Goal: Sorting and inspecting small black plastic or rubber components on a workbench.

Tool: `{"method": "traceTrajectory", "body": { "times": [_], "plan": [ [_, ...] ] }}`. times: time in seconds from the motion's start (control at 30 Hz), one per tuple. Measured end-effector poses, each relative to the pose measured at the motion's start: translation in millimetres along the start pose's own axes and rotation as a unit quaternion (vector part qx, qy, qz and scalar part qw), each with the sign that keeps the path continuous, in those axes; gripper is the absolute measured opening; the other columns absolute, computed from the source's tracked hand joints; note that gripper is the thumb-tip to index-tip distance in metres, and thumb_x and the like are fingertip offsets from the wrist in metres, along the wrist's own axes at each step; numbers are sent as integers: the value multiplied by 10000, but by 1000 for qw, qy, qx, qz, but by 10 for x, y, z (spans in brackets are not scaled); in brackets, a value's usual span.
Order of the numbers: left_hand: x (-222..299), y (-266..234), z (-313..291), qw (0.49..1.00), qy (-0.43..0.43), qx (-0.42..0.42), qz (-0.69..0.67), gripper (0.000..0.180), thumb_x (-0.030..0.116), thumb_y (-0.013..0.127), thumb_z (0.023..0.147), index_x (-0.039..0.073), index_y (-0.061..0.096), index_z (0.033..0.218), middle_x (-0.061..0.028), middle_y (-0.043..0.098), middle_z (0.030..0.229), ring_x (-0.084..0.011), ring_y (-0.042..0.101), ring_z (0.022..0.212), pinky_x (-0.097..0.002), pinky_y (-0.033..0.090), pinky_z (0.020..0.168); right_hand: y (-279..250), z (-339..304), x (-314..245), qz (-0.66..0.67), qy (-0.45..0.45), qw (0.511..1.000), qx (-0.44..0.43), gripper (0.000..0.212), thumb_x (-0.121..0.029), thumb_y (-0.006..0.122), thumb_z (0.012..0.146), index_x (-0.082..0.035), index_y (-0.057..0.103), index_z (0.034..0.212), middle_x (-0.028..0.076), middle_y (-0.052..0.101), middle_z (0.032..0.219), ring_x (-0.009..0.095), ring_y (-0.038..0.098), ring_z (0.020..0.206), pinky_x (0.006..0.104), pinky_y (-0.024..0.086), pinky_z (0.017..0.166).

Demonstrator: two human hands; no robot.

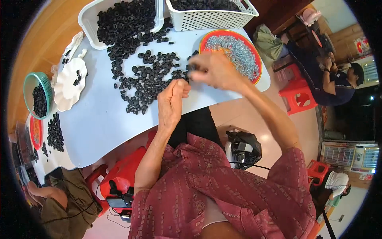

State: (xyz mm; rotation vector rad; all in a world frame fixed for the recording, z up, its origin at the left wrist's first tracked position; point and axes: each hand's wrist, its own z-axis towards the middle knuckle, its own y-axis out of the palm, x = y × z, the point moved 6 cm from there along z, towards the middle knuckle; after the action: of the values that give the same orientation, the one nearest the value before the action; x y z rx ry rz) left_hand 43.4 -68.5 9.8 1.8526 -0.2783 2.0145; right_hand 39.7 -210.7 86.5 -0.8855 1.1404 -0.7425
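Both hands hover over the black rings (147, 75): left hand (172, 104) fisted, right hand (213, 69) pinching one

Two white baskets (92, 18) (211, 18), one green basket (30, 81), two red trays (254, 49) (36, 131), one white plate (65, 89), black rings (147, 75) beyond counting.

The right hand (213, 69) is motion-blurred, so whatever its fingertips pinch cannot be made out. The top edge cuts off the white basket (211, 18).
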Motion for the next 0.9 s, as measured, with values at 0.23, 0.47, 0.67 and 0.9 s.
{"method": "traceTrajectory", "body": {
  "times": [0.23, 0.47, 0.67, 0.9],
  "plan": [
    [8, 26, -37, 1000, -4, -8, 17, 373, 281, 471, 979, -63, 616, 979, -141, 668, 837, -169, 626, 760, -297, 505, 683, -1157, 678, 761, -180, 65, 942, 275, 347, -299, 724, 781, -33, 680, 998, 138, 680, 781, 224, 661, 657, 341, 511, 606],
    [12, -48, -39, 1000, 4, -7, 15, 360, 269, 471, 980, -61, 614, 971, -135, 666, 829, -169, 630, 744, -295, 510, 673, -235, 965, 155, -75, -110, 975, 180, 222, -154, 688, 799, -29, 664, 981, 139, 662, 863, 256, 663, 731, 358, 526, 651],
    [11, -2, 9, 1000, -11, -15, 5, 352, 265, 472, 980, -58, 611, 981, -139, 670, 842, -164, 629, 752, -295, 509, 682, 462, 1200, 501, -113, -67, 985, 114, 212, -111, 656, 767, -36, 665, 965, 153, 647, 832, 311, 641, 745, 392, 524, 693],
    [17, -19, -5, 1000, -2, -10, -20, 292, 218, 489, 972, -52, 599, 982, -112, 659, 837, -138, 604, 758, -277, 499, 684, 370, 1028, 302, -26, -59, 992, 107, 221, -65, 627, 758, -28, 669, 971, 142, 648, 836, 302, 624, 736, 376, 505, 695]
  ]
}}
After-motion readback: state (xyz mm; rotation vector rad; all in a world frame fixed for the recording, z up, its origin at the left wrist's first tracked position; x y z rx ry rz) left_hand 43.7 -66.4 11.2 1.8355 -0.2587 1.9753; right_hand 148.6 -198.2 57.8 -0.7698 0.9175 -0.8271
